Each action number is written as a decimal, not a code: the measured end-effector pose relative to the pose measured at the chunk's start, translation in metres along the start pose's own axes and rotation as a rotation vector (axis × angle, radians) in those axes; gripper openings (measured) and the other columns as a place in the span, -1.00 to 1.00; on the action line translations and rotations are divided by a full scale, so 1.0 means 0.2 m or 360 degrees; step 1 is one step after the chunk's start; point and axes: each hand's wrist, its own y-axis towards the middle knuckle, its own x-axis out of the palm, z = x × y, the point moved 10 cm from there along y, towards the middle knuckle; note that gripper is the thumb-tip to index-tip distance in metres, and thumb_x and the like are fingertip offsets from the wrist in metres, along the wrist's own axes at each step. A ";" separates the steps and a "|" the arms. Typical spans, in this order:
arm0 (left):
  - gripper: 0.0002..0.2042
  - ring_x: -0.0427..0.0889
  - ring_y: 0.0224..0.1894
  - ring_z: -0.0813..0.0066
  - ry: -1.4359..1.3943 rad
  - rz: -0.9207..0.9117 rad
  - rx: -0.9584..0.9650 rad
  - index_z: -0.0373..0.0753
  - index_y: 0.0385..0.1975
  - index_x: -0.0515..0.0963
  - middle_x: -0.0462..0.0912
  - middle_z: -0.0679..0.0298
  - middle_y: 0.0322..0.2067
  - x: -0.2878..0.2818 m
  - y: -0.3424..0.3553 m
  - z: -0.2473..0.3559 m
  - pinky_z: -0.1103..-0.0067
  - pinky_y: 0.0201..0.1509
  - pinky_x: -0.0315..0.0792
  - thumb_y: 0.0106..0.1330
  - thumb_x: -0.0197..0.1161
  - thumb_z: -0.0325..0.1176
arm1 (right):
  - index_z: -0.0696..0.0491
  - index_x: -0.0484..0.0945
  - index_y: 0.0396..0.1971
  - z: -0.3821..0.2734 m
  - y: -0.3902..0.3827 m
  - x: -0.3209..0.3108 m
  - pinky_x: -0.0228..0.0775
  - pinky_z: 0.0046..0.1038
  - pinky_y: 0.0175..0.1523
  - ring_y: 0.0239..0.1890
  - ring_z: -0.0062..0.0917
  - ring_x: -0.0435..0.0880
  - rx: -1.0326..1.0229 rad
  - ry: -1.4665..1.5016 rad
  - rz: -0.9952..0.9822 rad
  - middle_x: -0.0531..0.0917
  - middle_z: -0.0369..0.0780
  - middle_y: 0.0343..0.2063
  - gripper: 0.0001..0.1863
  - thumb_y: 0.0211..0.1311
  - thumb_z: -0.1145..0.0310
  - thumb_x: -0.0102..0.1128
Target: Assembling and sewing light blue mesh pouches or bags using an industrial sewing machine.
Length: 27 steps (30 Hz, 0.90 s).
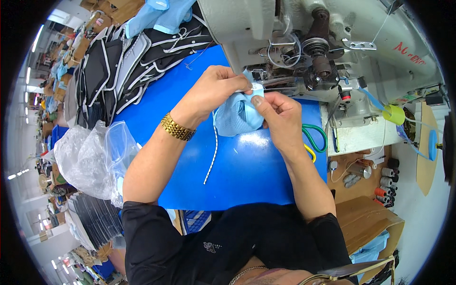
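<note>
A light blue mesh fabric piece [232,118] is bunched up between my two hands over the blue table. My left hand [216,89], with a gold watch on its wrist, pinches the fabric's upper edge. On the other side, my right hand [283,114] grips the same piece between thumb and fingers. A small white patch, perhaps a label, shows on the fabric between my fingertips. From the fabric's left side a thin black-and-white cord [212,159] trails down onto the table. Just beyond my hands is the needle area of a sewing machine [380,52], partly hidden by the cloth.
Black panels with white edging [107,66] are piled at the far left, with more light blue fabric [164,18] on top. Clear plastic bags [88,159] lie by my left forearm. Green and yellow looped handles [315,137] sit right of my right hand. A cardboard box [365,218] and thread spools [387,183] stand at the right.
</note>
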 end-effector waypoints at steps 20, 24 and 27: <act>-0.81 0.49 -0.43 0.71 -0.0040 0.0121 0.0050 -0.34 -0.46 0.66 0.64 0.34 -0.50 -0.02 0.00 -0.01 0.69 -0.36 0.32 0.17 0.26 -0.32 | 0.18 0.69 -0.37 -0.02 0.01 -0.05 0.19 -0.71 -0.59 -0.65 -0.85 0.42 0.0025 -0.0142 0.0151 0.62 -0.37 -0.65 -0.77 0.25 0.29 0.27; -0.81 0.48 -0.44 0.71 -0.0004 0.0129 0.0061 -0.34 -0.47 0.65 0.63 0.35 -0.51 -0.03 0.00 -0.01 0.70 -0.39 0.30 0.15 0.27 -0.31 | 0.18 0.69 -0.38 -0.05 0.02 -0.04 0.22 -0.70 -0.60 -0.65 -0.83 0.45 -0.0032 -0.0142 0.0144 0.63 -0.35 -0.64 -0.76 0.25 0.29 0.26; -0.81 0.46 -0.47 0.71 -0.0013 0.0145 0.0131 -0.33 -0.48 0.65 0.62 0.37 -0.53 -0.03 0.01 0.00 0.70 -0.41 0.28 0.15 0.28 -0.31 | 0.19 0.68 -0.38 -0.07 0.03 -0.04 0.27 -0.69 -0.59 -0.64 -0.80 0.50 -0.0033 -0.0198 0.0135 0.65 -0.32 -0.64 -0.75 0.25 0.28 0.26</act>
